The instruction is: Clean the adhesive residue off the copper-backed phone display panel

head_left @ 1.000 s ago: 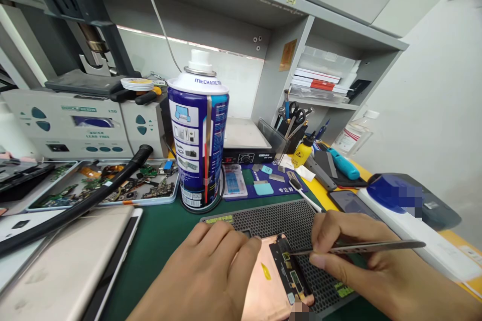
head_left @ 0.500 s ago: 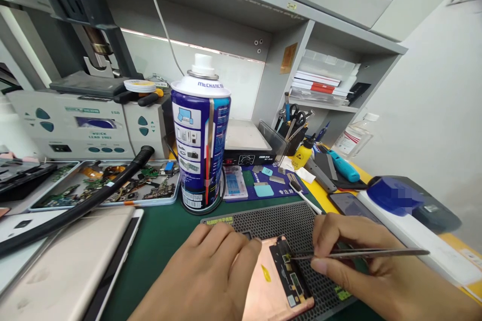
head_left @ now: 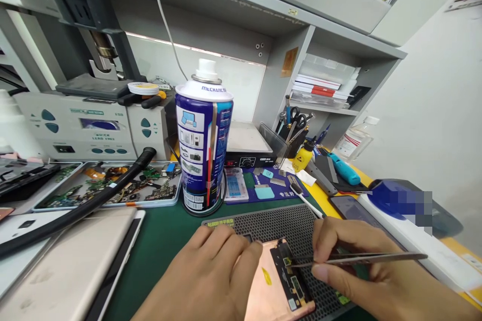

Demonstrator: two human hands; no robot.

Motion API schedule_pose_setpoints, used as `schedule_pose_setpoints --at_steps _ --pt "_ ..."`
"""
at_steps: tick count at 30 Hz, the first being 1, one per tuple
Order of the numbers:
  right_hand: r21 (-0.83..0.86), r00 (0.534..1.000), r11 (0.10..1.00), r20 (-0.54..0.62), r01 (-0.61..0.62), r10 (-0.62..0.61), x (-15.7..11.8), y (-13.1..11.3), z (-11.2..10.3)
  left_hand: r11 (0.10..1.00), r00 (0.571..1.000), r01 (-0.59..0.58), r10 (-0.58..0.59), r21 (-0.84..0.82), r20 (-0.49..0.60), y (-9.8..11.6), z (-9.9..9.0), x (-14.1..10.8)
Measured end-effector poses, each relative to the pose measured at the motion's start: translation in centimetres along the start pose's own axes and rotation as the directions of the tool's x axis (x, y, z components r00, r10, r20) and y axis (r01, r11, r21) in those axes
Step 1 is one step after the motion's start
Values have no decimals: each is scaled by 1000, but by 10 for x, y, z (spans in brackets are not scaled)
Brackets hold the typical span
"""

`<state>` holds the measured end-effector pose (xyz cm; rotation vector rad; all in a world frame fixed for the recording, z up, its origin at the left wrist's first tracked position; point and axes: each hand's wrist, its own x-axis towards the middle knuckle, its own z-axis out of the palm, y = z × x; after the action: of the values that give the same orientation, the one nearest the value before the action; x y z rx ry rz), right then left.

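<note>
In my right hand (head_left: 357,266) is a pair of metal tweezers (head_left: 376,259), pinched between thumb and fingers and lying nearly level. Their tips meet a small yellow-marked part on the black circuit strip (head_left: 291,281) along the right end of a copper-backed panel (head_left: 259,291), which looks like a phone screen. A slim yellow piece (head_left: 266,276) lies on the copper. My left hand (head_left: 211,271) grips the panel's left side with fingers curled; its fingertips are partly hidden. Under the panel is a black perforated mat (head_left: 278,218).
A blue spray can (head_left: 204,150) stands just behind the mat. Left are a tray of circuit boards (head_left: 175,195), a black hose (head_left: 94,200) and tablets (head_left: 68,266). Behind are a rework station (head_left: 90,125) and a heating plate (head_left: 248,160). A white box (head_left: 425,251) lies right.
The camera view has shifted slightly, moving the background a little down and right. Both hands keep their places, and the tweezer tips stay at the black strip.
</note>
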<state>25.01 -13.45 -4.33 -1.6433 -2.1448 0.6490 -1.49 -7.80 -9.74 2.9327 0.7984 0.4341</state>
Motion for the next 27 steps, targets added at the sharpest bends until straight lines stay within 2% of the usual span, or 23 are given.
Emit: schedule_pose_setpoints --at_steps 9,14,17,23,27 --pt "185 992 975 -12 -123 127 7 -6 2 999 999 23 -25 -30 -41 3 -1 1" --pt "418 971 877 139 -235 194 9 -1 9 999 999 7 -8 -34 -38 2 -4 0" --pt "391 971 892 160 -229 179 8 3 12 999 999 17 -18 -43 -28 2 -4 0" --pt "279 989 949 49 -145 136 10 -2 7 999 1000 23 -23 -34 3 4 -5 -1" --pt "232 993 966 18 -116 115 12 -2 5 999 1000 21 -20 -32 16 4 -5 -1"
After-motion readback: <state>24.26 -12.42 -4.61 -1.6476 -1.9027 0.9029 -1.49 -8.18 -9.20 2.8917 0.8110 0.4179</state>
